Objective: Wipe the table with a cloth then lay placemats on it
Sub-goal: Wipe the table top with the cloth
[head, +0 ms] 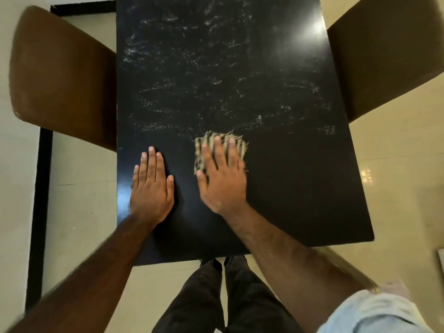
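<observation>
A black rectangular table [288, 176] fills the middle of the head view. Its far half carries pale streaks and smears; the near half looks dark and even. A small striped beige cloth [211, 141] with frayed edges lies on the table near its middle. My right hand [222, 174] presses flat on the cloth with straight, spread fingers and covers most of it. My left hand [151, 186] rests flat on the bare tabletop to the left of the cloth, fingers straight. No placemats are in view.
A brown chair [62, 78] stands against the table's left side, and another brown chair [384, 51] against its right side. Beige tiled floor [81, 188] surrounds the table. My legs in dark trousers [225, 296] stand at the near edge.
</observation>
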`<action>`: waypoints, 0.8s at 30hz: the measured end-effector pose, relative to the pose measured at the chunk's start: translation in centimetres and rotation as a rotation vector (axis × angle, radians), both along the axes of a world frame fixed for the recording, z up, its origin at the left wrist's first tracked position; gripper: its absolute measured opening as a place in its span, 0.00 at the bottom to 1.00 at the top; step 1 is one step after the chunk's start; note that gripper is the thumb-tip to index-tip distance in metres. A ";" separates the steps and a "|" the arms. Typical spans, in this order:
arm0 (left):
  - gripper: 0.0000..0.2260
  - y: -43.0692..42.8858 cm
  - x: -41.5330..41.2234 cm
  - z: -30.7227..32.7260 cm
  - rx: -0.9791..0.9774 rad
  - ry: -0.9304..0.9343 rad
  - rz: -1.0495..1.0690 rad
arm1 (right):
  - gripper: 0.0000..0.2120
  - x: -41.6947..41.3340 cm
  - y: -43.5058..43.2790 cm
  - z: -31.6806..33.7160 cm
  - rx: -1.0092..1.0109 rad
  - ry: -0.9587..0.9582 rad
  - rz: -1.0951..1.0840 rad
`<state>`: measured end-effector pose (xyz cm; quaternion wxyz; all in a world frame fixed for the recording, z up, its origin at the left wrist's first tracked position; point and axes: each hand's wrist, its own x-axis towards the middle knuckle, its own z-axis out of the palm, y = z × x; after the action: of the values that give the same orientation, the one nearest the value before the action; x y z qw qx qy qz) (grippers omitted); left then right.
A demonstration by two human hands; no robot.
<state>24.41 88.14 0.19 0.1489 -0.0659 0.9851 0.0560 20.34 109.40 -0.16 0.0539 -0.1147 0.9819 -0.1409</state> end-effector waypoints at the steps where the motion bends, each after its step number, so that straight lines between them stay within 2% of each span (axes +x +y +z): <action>1: 0.35 0.3 0.0 0.0 -0.003 0.001 -0.004 | 0.38 1.1 0.0 0.0 -0.015 -0.008 0.048; 5: 0.34 2.3 0.0 -0.5 0.003 0.039 -0.045 | 0.38 4.9 4.6 -0.3 0.006 -0.017 0.098; 9: 0.33 3.2 0.1 -1.3 -0.012 0.078 -0.003 | 0.38 4.0 9.1 0.0 0.069 -0.055 -0.052; 13: 0.33 3.1 0.2 -1.8 -0.023 0.104 -0.006 | 0.36 -0.2 6.2 0.2 0.077 -0.042 -0.212; 19: 0.34 3.1 0.5 -1.6 -0.007 0.124 -0.025 | 0.34 -2.5 -4.3 0.4 -0.002 0.027 0.056; 21: 0.36 3.1 0.6 -1.2 0.008 0.106 -0.042 | 0.33 -1.7 -4.8 0.6 -0.026 0.013 0.110; 24: 0.33 3.3 0.4 -0.9 -0.010 0.101 -0.024 | 0.34 -0.1 -1.9 0.4 -0.027 -0.005 0.171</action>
<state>24.83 91.46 -0.69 0.0993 -0.0520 0.9923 0.0524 20.29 107.48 0.20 0.0666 -0.1985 0.9663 -0.1495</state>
